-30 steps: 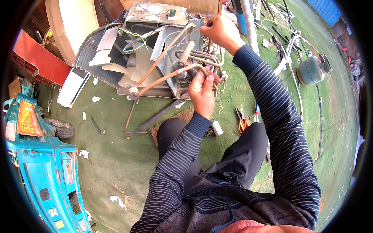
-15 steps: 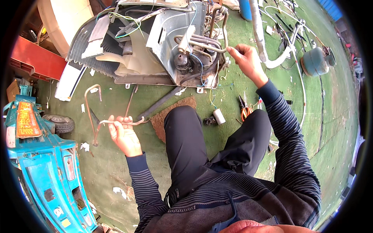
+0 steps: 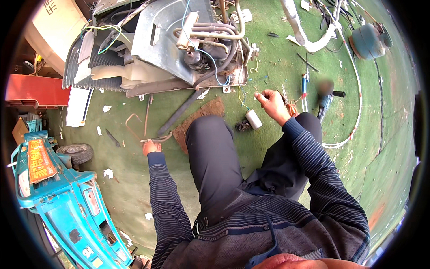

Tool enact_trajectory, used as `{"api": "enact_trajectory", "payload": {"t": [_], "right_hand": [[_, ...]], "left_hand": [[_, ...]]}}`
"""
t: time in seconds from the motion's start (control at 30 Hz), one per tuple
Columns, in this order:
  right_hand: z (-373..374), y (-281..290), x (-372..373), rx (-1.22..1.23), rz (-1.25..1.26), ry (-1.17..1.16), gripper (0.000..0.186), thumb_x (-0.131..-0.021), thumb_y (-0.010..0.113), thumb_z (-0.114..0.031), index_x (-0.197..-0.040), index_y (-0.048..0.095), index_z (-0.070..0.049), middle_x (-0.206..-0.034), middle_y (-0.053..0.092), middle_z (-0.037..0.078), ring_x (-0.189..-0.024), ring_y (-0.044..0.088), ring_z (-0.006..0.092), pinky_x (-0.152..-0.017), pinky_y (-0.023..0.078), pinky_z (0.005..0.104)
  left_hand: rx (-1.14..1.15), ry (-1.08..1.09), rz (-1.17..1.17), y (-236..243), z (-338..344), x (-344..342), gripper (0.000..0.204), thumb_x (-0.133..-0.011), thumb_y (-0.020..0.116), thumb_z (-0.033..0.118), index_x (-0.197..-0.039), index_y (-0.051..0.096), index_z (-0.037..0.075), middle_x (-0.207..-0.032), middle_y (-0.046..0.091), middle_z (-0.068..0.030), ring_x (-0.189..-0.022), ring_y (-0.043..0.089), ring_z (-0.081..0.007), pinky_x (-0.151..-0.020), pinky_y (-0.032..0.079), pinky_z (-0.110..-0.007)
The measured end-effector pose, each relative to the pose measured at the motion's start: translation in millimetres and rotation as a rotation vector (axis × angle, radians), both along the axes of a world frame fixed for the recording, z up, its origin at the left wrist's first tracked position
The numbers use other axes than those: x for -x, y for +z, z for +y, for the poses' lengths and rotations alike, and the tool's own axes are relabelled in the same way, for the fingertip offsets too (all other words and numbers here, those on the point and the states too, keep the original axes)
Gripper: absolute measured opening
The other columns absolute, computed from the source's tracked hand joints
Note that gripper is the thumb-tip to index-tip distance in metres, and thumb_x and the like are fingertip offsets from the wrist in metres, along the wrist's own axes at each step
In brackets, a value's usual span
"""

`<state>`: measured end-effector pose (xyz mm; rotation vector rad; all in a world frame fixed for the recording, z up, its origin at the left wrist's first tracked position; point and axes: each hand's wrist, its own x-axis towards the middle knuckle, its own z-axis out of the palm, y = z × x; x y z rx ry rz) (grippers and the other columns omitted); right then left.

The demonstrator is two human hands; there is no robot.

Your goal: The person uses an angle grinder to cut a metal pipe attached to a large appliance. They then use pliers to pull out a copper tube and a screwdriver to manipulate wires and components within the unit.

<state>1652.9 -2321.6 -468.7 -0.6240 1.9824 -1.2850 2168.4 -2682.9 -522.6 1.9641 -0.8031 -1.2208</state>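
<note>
My left hand (image 3: 151, 148) grips a bent copper pipe (image 3: 163, 138) low over the green floor, left of my knees. My right hand (image 3: 273, 104) has loosely curled, parted fingers with nothing visible in them. It hovers beside orange-handled scissors (image 3: 291, 109), partly hidden by it, above and right of a white cylindrical part (image 3: 253, 119) with wires. Ahead is an opened metal appliance (image 3: 156, 45) with finned panels, bent pipes, a black compressor (image 3: 192, 60) and loose wires.
A blue power tool (image 3: 323, 107), white hoses (image 3: 358, 112) and a gas cylinder (image 3: 365, 42) lie at the right. At the left stand a turquoise vehicle (image 3: 71, 215), a wheel (image 3: 76, 154), a red panel (image 3: 36, 89) and a cardboard sheet (image 3: 53, 31).
My left hand has taken the copper pipe off the appliance and down to the left. My right hand has left the appliance's pipes and moved down towards the tools on the floor.
</note>
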Motion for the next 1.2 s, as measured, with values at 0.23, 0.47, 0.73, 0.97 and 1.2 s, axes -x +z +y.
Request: {"api": "enact_trajectory", "payload": {"t": [0.23, 0.47, 0.73, 0.97, 1.2], "right_hand": [[42.3, -8.8, 35.7, -0.224, 0.301, -0.071, 0.042, -0.091, 0.071, -0.039, -0.088, 0.072, 0.003, -0.078, 0.071, 0.023, -0.075, 0.071, 0.0365, -0.072, 0.054, 0.0465], [78.1, -27.8, 94.0, -0.182, 0.124, -0.526, 0.041, -0.093, 0.068, -0.037, -0.095, 0.074, 0.003, -0.076, 0.072, 0.017, -0.071, 0.07, 0.026, -0.071, 0.054, 0.0398], [127.8, -7.1, 128.6, 0.108, -0.218, -0.941, 0.029, -0.096, 0.068, -0.03, -0.089, 0.07, -0.002, -0.066, 0.064, 0.003, -0.051, 0.055, 0.009, -0.047, 0.041, 0.0269], [137.9, -36.9, 119.5, -0.347, 0.178, -0.441, 0.038, -0.09, 0.067, -0.038, -0.098, 0.077, -0.003, -0.084, 0.074, 0.019, -0.081, 0.074, 0.0347, -0.081, 0.056, 0.0441], [104.0, -79.9, 69.5, -0.701, 0.652, 0.223, 0.019, -0.087, 0.063, -0.017, -0.086, 0.076, -0.003, -0.086, 0.075, 0.02, -0.079, 0.075, 0.0376, -0.072, 0.061, 0.0468]], "left_hand": [[0.27, -0.26, 0.035, 78.3, 94.6, 143.6, 0.033, -0.099, 0.066, 0.015, -0.131, 0.061, 0.009, -0.114, 0.066, -0.0015, -0.088, 0.058, -0.0104, -0.068, 0.043, -0.029], [0.592, -1.42, -0.043, 274.0, 252.6, 293.4, 0.036, -0.095, 0.068, 0.004, -0.13, 0.063, -0.003, -0.121, 0.068, -0.0116, -0.11, 0.065, -0.0183, -0.099, 0.05, -0.033], [0.996, -2.51, 0.143, 379.4, 383.4, 379.1, 0.034, -0.084, 0.062, 0.025, -0.11, 0.071, 0.005, -0.1, 0.067, -0.0129, -0.098, 0.063, -0.0277, -0.089, 0.051, -0.043], [1.385, -2.391, -0.223, 377.4, 411.0, 390.9, 0.028, -0.081, 0.062, 0.028, -0.089, 0.071, 0.004, -0.085, 0.061, -0.0099, -0.089, 0.053, -0.0276, -0.08, 0.043, -0.042], [1.011, -2.599, -0.017, 368.9, 409.1, 400.4, 0.024, -0.087, 0.06, 0.023, -0.098, 0.073, 0.005, -0.083, 0.063, -0.005, -0.09, 0.059, -0.0225, -0.082, 0.045, -0.039]]}}
